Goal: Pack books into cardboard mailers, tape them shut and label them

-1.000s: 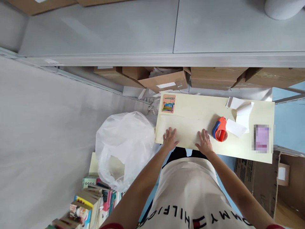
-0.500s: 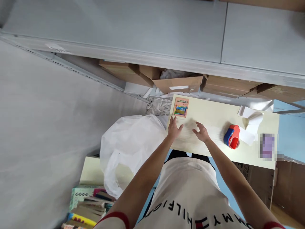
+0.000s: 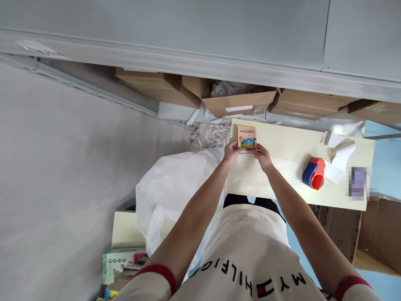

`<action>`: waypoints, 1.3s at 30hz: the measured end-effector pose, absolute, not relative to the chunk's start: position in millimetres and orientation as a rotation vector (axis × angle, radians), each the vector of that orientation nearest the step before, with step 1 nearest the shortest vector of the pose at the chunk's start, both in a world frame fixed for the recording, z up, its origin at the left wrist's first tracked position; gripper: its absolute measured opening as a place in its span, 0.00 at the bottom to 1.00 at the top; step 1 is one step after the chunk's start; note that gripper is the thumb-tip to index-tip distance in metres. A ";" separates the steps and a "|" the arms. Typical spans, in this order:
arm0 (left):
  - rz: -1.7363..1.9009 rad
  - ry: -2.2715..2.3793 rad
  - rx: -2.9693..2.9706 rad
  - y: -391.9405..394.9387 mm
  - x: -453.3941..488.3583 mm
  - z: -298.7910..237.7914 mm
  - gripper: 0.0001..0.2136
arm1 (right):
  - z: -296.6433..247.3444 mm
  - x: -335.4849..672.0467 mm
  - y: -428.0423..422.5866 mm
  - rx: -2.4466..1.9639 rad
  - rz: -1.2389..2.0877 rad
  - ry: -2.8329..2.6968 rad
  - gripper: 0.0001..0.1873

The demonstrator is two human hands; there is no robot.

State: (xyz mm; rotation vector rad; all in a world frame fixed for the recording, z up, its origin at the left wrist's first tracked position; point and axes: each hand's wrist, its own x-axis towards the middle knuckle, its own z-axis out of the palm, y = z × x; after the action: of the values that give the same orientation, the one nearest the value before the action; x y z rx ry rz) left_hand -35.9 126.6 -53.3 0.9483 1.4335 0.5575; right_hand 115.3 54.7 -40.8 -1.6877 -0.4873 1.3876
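Taking the booklet as the clock's centre, the grey shelf unit (image 3: pixel 169 37) is looming largest at twelve o'clock. The cream table (image 3: pixel 291 167) is stretching mostly toward four, and the white plastic bag (image 3: pixel 181 179) is bulging at eight. The open cardboard box (image 3: pixel 239 106) is waiting at twelve, while the curling white paper (image 3: pixel 344 149) is lying just past three. At four, the red and blue tape dispenser (image 3: pixel 314 173) is sitting well apart from the action.

And here's the star: the booklet (image 3: pixel 247 139) is occupying the table's far left corner; whether it's lying flat or being lifted, I can't tell. The left hand (image 3: pixel 231 151) is pinching its eight o'clock side, the right hand (image 3: pixel 263 156) closing fingers on its four o'clock corner.

Now, the danger! That corner is leaving little margin: a slack left grip could be sending the booklet over the edge, into the paper strips (image 3: pixel 206 136) at nine or the bag. Uneven pulling from the two hands could be bending the cover, too.
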 end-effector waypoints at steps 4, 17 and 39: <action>0.554 1.243 0.837 112.7 -35.3 -33.9 0.18 | -29.5 122.3 37.7 -1.666 1.300 -0.461 0.29; 0.379 1.201 0.965 -31.7 18.4 -22.7 0.22 | -28.8 180.2 -125.0 -1.850 1.127 -0.396 0.25; 0.057 1.184 1.720 -112.8 90.5 -39.0 0.30 | -79.6 236.1 -194.1 -2.080 0.861 -0.581 0.28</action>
State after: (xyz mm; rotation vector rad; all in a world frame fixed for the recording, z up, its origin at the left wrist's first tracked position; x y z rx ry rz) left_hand 90.5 -112.8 -39.0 1.7198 1.1840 0.0569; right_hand 236.1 -194.1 -79.6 -2.0802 -0.5810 0.8608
